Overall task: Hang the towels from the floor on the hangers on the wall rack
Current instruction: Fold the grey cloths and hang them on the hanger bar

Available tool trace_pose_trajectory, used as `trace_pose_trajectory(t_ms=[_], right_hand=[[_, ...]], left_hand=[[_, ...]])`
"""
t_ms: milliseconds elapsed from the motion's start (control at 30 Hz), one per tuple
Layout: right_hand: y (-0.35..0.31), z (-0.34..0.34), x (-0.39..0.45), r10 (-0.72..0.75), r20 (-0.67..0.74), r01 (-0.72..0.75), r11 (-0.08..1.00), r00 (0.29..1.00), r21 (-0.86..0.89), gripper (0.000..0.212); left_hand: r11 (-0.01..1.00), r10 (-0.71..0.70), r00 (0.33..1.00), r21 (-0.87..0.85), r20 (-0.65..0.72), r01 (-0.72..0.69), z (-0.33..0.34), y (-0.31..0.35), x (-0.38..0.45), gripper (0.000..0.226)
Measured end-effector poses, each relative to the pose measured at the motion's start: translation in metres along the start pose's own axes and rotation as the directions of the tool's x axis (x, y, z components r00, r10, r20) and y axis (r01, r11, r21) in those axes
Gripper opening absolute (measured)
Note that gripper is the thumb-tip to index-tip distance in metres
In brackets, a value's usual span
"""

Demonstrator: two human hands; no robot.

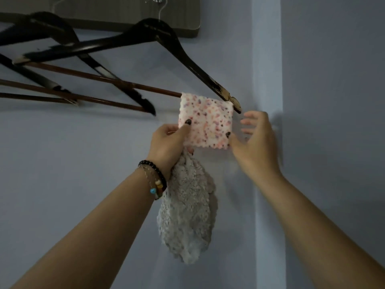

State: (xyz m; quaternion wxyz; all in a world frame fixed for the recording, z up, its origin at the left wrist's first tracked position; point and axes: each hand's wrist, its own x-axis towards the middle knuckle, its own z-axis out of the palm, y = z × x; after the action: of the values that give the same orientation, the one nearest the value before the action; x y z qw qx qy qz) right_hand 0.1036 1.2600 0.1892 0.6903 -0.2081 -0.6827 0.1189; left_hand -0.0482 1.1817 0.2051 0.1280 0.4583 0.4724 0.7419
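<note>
At the far left, two black hangers [62, 59] overlap one another, their brown crossbars running out past the frame edge, and they crowd close against the left arm of the nearest hanger [166, 49], which hangs by a thin wire hook from the grey-brown wall rack [125, 15] at the top. The nearest hanger is tilted, its right end chipped and pale, dropping toward the wall corner. Its brown bar [125, 84] slopes down to the right and carries the spotted towel [206, 122], a small white square with pink and purple dots, draped over the bar's right end just beside the chipped tip. The blue wall [62, 163] lies behind everything. The left hand [166, 142] reaches up from the lower left, a dark bead bracelet [154, 174] and a thinner one at the wrist; its thumb presses on the spotted towel's left edge while its lower fingers are closed around the bunched top of a grey towel [187, 215], which dangles below the hand beside the forearm. The right hand [254, 140] comes up from the lower right, thumb touching the spotted towel's lower right corner, the other fingers spread and loose, blurred, near the hanger's tip and clasping nothing.
</note>
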Motion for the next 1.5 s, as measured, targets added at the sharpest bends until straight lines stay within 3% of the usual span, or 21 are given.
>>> trace_pose_trajectory(t_ms=[100,200,300,467,533,600,667,733,833,900,967,1067,1167,1233,1367,1500], right_hand=[[-0.013,-0.008,-0.049,-0.005,0.006,0.003,0.975,1.000,0.221,0.028],[-0.027,-0.003,-0.111,0.074,0.253,-0.169,0.911,0.965,0.377,0.029],[-0.034,0.012,-0.156,0.103,0.497,-0.318,0.873,0.862,0.370,0.038],[-0.036,0.030,-0.188,0.227,0.554,-0.498,0.767,0.801,0.405,0.020],[-0.040,0.034,-0.199,0.274,0.626,-0.615,0.662,0.730,0.428,0.019],[-0.046,0.038,-0.211,0.281,0.714,-0.713,0.561,0.642,0.420,0.019],[-0.052,0.044,-0.226,0.309,0.756,-0.757,0.550,0.578,0.353,0.019],[-0.062,0.051,-0.243,0.385,0.727,-0.742,0.621,0.569,0.252,0.016],[-0.082,0.058,-0.272,0.486,0.558,-0.633,0.768,0.673,0.094,0.019],[-0.101,0.058,-0.291,0.465,0.534,-0.608,0.785,0.706,0.120,0.019],[-0.120,0.055,-0.313,0.421,0.650,-0.652,0.743,0.633,0.154,0.032],[-0.146,0.048,-0.348,0.320,0.826,-0.716,0.685,0.464,0.137,0.082],[-0.166,0.039,-0.381,0.227,0.873,-0.635,0.764,0.432,0.115,0.109],[-0.173,0.030,-0.398,0.176,0.872,-0.564,0.815,0.458,0.132,0.105],[-0.177,0.008,-0.418,0.192,0.842,-0.584,0.794,0.505,0.169,0.083],[-0.179,-0.006,-0.421,0.060,0.797,-0.302,0.940,0.601,0.157,0.076]], left_hand=[[0.991,0.003,0.997,-0.134,-0.075,-0.013,-0.017,-0.005,-0.020,0.012],[0.971,-0.025,0.983,-0.237,-0.183,-0.019,-0.035,-0.009,-0.041,0.007],[0.941,-0.086,0.968,-0.340,-0.237,0.000,-0.054,-0.014,-0.063,0.007],[0.861,-0.193,0.980,-0.487,-0.041,0.149,-0.103,-0.042,-0.127,0.034],[0.901,-0.203,0.978,-0.382,0.048,0.205,-0.124,-0.062,-0.158,0.036],[0.888,-0.320,0.942,-0.315,0.102,0.336,-0.142,-0.084,-0.185,0.043],[0.858,-0.420,0.900,-0.272,0.116,0.435,-0.160,-0.095,-0.208,0.047],[0.855,-0.440,0.896,-0.275,0.063,0.440,-0.180,-0.099,-0.226,0.045],[0.857,-0.451,0.892,-0.297,-0.035,0.421,-0.207,-0.099,-0.246,0.047],[0.857,-0.462,0.883,-0.298,-0.086,0.420,-0.224,-0.096,-0.261,0.052],[0.853,-0.478,0.869,-0.302,-0.124,0.426,-0.240,-0.092,-0.275,0.050],[0.823,-0.523,0.844,-0.327,-0.116,0.465,-0.259,-0.088,-0.297,0.044],[0.776,-0.591,0.802,-0.328,-0.080,0.539,-0.270,-0.086,-0.319,0.040],[0.766,-0.615,0.785,-0.290,-0.074,0.574,-0.275,-0.086,-0.334,0.035],[0.717,-0.675,0.736,-0.281,-0.053,0.638,-0.281,-0.082,-0.357,0.039],[0.683,-0.693,0.721,-0.317,0.002,0.658,-0.280,-0.072,-0.373,0.043]])
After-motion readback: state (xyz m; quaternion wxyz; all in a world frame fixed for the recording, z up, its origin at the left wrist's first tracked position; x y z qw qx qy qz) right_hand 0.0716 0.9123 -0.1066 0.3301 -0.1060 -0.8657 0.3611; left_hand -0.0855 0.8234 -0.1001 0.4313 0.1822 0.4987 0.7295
